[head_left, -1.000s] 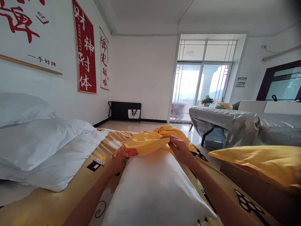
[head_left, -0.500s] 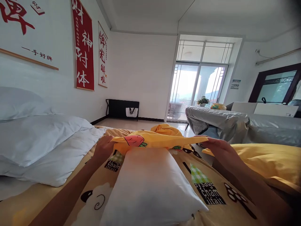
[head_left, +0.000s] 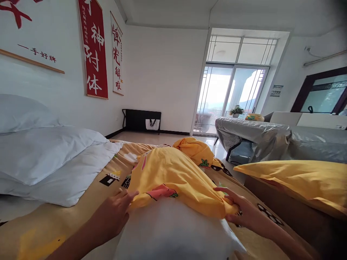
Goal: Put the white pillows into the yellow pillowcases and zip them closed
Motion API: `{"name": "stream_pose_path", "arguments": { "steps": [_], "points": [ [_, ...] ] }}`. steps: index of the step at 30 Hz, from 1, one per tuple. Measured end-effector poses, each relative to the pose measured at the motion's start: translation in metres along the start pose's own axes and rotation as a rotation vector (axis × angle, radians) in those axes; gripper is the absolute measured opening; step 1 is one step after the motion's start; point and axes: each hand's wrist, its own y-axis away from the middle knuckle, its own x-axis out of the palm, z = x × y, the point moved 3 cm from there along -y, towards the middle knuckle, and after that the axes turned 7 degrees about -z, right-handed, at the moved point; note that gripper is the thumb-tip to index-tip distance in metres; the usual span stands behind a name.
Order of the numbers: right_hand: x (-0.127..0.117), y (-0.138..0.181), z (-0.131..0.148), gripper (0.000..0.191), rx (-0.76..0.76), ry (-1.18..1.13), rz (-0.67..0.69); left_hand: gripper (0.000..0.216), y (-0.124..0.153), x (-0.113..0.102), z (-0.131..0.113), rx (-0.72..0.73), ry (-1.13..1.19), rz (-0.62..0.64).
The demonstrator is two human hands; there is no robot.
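Note:
A yellow pillowcase [head_left: 173, 169] with pink carrot prints covers the far part of a white pillow [head_left: 173, 231]. The pillow's near part is bare and points toward me. My left hand [head_left: 120, 206] pinches the pillowcase's edge at the left side of the pillow. On the right, my right hand [head_left: 235, 204] grips the same edge, its fingers closed on a fold of cloth. Both lie on a tan printed bedsheet [head_left: 89, 213]. Beyond the pillow is a bunched yellow cloth [head_left: 193, 146].
White pillows [head_left: 48, 155] are stacked at the left by the wall. A filled yellow pillow [head_left: 298, 180] lies at the right. Farther back are a plastic-covered table [head_left: 249, 126], a black folding frame [head_left: 135, 119] and a glass door [head_left: 217, 97].
Both hands have come toward me, drawing the pillowcase over more of the white pillow. The view has tilted down slightly.

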Motion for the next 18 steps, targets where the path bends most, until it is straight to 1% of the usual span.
{"name": "stream_pose_path", "arguments": {
  "steps": [1, 3, 4, 5, 6, 8, 9, 10, 11, 13, 15, 16, 17, 18],
  "points": [
    [0.001, 0.0, 0.003, 0.066, -0.033, 0.086, 0.016, 0.042, -0.001, -0.001, 0.001, -0.003, -0.027, 0.022],
    [0.008, 0.002, 0.006, 0.065, -0.104, 0.286, 0.042, 0.03, -0.001, -0.001, -0.001, 0.044, -0.036, 0.061],
    [0.01, 0.003, 0.008, 0.062, -0.154, 0.38, 0.039, 0.028, 0.0, -0.002, -0.002, 0.087, -0.027, 0.051],
    [0.009, 0.005, 0.01, 0.061, -0.219, 0.457, 0.015, 0.028, 0.001, -0.005, -0.002, 0.118, -0.016, 0.003],
    [0.006, 0.008, 0.013, 0.061, -0.293, 0.509, -0.037, 0.03, 0.002, -0.01, -0.001, 0.118, -0.012, -0.07],
    [-0.007, 0.016, 0.018, 0.056, -0.432, 0.526, -0.206, 0.032, 0.006, -0.019, 0.003, 0.033, -0.012, -0.215],
    [-0.012, 0.022, 0.018, 0.051, -0.478, 0.504, -0.287, 0.033, 0.01, -0.021, 0.004, -0.009, 0.0, -0.243],
    [-0.014, 0.029, 0.017, 0.045, -0.495, 0.475, -0.338, 0.033, 0.014, -0.019, 0.002, -0.023, 0.027, -0.218],
    [-0.011, 0.036, 0.013, 0.04, -0.49, 0.441, -0.358, 0.032, 0.019, -0.013, -0.002, 0.004, 0.069, -0.147],
    [0.007, 0.05, -0.001, 0.032, -0.442, 0.363, -0.309, 0.027, 0.03, 0.002, -0.017, 0.105, 0.169, 0.047],
    [0.027, 0.062, -0.019, 0.03, -0.358, 0.281, -0.237, 0.022, 0.039, 0.012, -0.031, 0.14, 0.246, 0.196],
    [0.032, 0.067, -0.028, 0.029, -0.309, 0.249, -0.209, 0.022, 0.041, 0.013, -0.034, 0.122, 0.263, 0.238],
    [0.032, 0.07, -0.037, 0.027, -0.259, 0.232, -0.207, 0.023, 0.042, 0.011, -0.036, 0.096, 0.266, 0.26],
    [0.027, 0.072, -0.045, 0.025, -0.205, 0.231, -0.22, 0.024, 0.043, 0.006, -0.035, 0.075, 0.255, 0.277]
  ]
}}
